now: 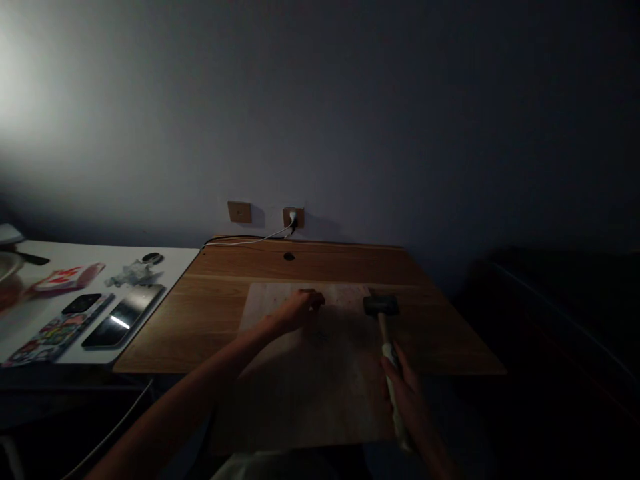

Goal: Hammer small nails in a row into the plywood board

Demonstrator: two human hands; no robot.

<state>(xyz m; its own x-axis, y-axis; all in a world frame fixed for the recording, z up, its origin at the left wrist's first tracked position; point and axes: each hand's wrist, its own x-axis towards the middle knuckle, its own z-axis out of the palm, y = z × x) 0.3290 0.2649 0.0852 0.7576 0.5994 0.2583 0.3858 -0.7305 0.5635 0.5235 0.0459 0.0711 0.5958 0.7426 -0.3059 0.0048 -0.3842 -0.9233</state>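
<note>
My right hand [404, 387] is wrapped round the light handle of a mallet [380, 305], whose dark head points away from me above the right far corner of a pale board [300, 393]. Over the far part of this board, my left hand [301, 307] has its fingers curled together. Anything between those fingers is too small and dark to make out. Several tiny dots show along the board's far edge, and a dark star-like mark [321, 336] lies near its middle. The board rests on a wooden desk [170, 333] and reaches past its near edge.
On a white table [175, 257] at left lie a phone [123, 317], a patterned case [55, 330], crumpled clear plastic [135, 273] and a red-and-white packet [70, 277]. A white cable [250, 242] runs to a wall socket [293, 217]. The right side is very dark.
</note>
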